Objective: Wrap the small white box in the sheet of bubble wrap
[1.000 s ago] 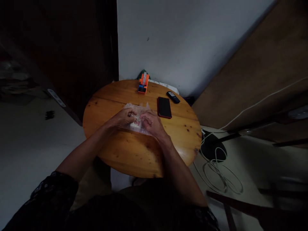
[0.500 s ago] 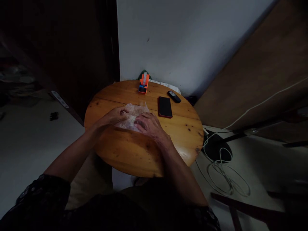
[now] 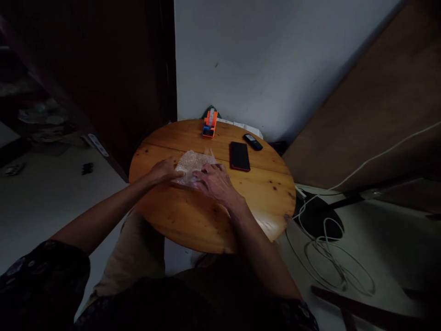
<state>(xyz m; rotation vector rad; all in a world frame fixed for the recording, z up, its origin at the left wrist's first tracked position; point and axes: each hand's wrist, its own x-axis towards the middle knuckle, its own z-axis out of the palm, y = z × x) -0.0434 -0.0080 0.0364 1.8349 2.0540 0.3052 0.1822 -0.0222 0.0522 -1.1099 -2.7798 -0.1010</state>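
A crumpled piece of clear bubble wrap (image 3: 191, 163) lies on the round wooden table (image 3: 193, 216). My left hand (image 3: 164, 170) is at its left edge, open, with the thumb stretched over the wrap and the fingers apart from it. On the right side of the wrap rests my right hand (image 3: 213, 180), its fingers bent and closed on the plastic. Whether anything lies inside the wrap cannot be made out.
An orange tape dispenser (image 3: 210, 124) stands at the table's back. Right of the wrap lie a dark phone with a red edge (image 3: 239, 156) and a black handset (image 3: 252, 141). A pale cable (image 3: 330, 257) is coiled on the floor at right.
My left hand has shifted left and opened, uncovering more of the wrap's left side. My right hand stays on the wrap. The whole view has moved slightly.
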